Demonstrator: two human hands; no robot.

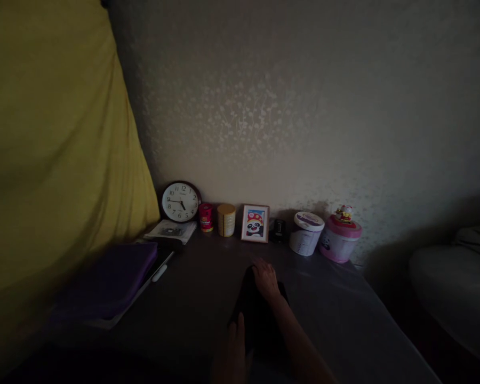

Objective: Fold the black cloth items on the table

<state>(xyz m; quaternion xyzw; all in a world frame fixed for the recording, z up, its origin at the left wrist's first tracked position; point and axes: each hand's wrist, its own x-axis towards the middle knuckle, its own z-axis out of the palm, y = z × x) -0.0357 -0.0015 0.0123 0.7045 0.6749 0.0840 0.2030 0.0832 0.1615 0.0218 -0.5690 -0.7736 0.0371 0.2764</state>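
A black, flat-looking item lies on the dark table in front of me. It is too dark to tell what kind of thing it is. My right hand reaches over its far end, fingers bent around the edge there. Nearer to me, my left hand grips its left edge, thumb and fingers close together. Deep shadow hides the near part of the item and much of my left hand.
Along the wall stand a round clock, a red tub, a yellow-lidded canister, a framed panda picture, a small black object, a white tub and a pink-lidded tub. A purple folder lies left, by a yellow curtain.
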